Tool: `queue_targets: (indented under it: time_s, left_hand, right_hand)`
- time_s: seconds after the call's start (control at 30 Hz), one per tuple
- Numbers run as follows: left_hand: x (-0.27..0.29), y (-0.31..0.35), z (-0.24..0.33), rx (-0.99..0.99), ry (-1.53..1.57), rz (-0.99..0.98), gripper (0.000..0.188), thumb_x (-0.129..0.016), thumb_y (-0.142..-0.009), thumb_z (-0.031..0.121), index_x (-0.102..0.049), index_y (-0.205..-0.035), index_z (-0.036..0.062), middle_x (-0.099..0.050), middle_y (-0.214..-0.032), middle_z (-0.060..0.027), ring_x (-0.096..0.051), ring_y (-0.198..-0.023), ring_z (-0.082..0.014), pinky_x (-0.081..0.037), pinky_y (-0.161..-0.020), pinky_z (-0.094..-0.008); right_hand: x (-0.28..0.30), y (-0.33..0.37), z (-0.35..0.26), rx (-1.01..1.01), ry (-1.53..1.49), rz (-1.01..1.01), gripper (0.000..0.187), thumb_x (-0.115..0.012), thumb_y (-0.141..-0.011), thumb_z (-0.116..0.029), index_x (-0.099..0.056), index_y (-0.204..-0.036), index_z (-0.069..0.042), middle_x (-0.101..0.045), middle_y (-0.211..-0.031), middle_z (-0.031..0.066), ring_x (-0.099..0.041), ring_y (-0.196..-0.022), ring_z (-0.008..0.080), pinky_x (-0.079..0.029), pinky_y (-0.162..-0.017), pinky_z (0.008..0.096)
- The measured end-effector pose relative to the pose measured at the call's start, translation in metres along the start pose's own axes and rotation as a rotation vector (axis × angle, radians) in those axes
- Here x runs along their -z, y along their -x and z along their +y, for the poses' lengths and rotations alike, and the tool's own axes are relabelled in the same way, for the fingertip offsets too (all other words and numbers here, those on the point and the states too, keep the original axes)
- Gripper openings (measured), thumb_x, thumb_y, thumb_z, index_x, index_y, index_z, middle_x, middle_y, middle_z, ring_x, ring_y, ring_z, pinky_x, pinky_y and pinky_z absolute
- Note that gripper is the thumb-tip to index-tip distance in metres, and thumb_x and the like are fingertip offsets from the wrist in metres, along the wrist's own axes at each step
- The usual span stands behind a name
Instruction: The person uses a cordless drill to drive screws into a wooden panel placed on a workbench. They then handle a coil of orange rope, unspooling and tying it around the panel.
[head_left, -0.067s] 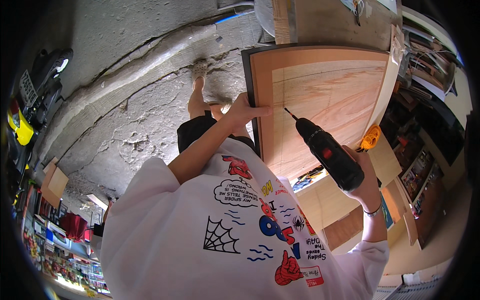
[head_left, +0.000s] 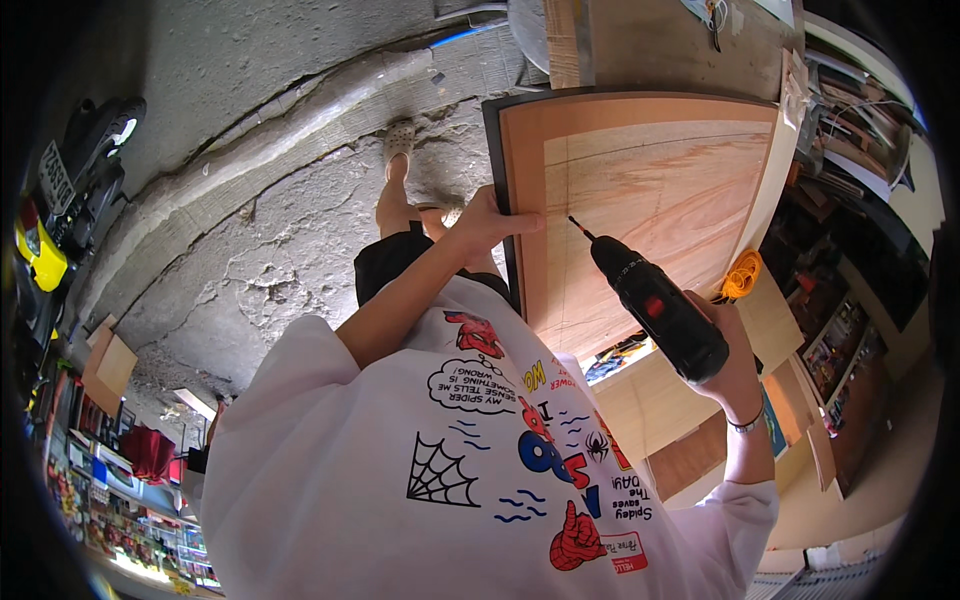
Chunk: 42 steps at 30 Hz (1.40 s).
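Your left hand (head_left: 487, 222) grips the left edge of the wooden board (head_left: 650, 200) at upper centre, while your right hand (head_left: 722, 352) grasps the black drill (head_left: 655, 305), its bit touching the board.

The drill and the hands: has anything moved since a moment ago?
Nothing visibly changed. The right hand still grips the black drill, its bit tip at the wooden panel, and the left hand still holds the panel's dark left edge.
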<state>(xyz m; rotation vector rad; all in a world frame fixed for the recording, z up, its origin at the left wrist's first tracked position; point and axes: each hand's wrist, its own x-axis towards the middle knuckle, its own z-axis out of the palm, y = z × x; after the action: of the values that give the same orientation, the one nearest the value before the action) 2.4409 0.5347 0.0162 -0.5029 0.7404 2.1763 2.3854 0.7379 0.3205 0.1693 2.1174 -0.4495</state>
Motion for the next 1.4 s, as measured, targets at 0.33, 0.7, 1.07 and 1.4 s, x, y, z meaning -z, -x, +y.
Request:
queue_targets:
  time_s: [0.33, 0.7, 1.07, 1.4]
  left_hand:
    - [0.002, -0.006, 0.006, 0.016, -0.088, -0.01, 0.037, -0.082, -0.081, 0.006, -0.067, -0.113, -0.0005, -0.071, -0.101, -0.0034, -0.065, -0.089, -0.0102, -0.051, -0.082, -0.0278]
    - [0.007, -0.01, 0.002, -0.002, -0.071, -0.012, 0.04, -0.082, -0.08, 0.006, -0.067, -0.117, -0.0019, -0.071, -0.104, -0.0047, -0.066, -0.093, -0.0116, -0.052, -0.084, -0.0284]
    - [0.008, -0.004, 0.009, 0.052, 0.012, 0.031, 0.053, -0.083, -0.08, 0.01, -0.06, -0.125, -0.0057, -0.069, -0.115, -0.0107, -0.066, -0.104, -0.0172, -0.052, -0.09, -0.0318]
    - [0.034, -0.008, 0.0, 0.089, 0.2, -0.065, 0.063, -0.076, -0.089, 0.031, -0.049, -0.14, 0.0035, -0.054, -0.144, -0.0087, -0.056, -0.126, -0.0224, -0.048, -0.104, -0.0408]
  right_hand:
    - [0.003, -0.007, -0.001, -0.018, 0.06, -0.006, 0.025, -0.078, -0.072, -0.018, -0.063, -0.09, -0.008, -0.065, -0.068, 0.0186, -0.065, -0.069, 0.0415, -0.052, -0.062, 0.0401]
    - [0.008, -0.015, -0.011, 0.021, 0.139, -0.022, 0.028, -0.08, -0.073, -0.021, -0.059, -0.083, -0.006, -0.064, -0.067, 0.0198, -0.065, -0.066, 0.0412, -0.051, -0.058, 0.0408]
    - [0.01, -0.017, -0.007, 0.277, 0.593, 0.075, 0.035, -0.076, -0.075, -0.018, -0.063, -0.106, -0.008, -0.066, -0.08, 0.0104, -0.068, -0.073, 0.0317, -0.051, -0.066, 0.0411]
    - [-0.063, 0.118, 0.057, -0.056, 0.178, 0.358, 0.061, -0.085, -0.066, -0.019, -0.068, -0.123, -0.008, -0.072, -0.087, 0.0118, -0.071, -0.076, 0.0291, -0.053, -0.069, 0.0367]
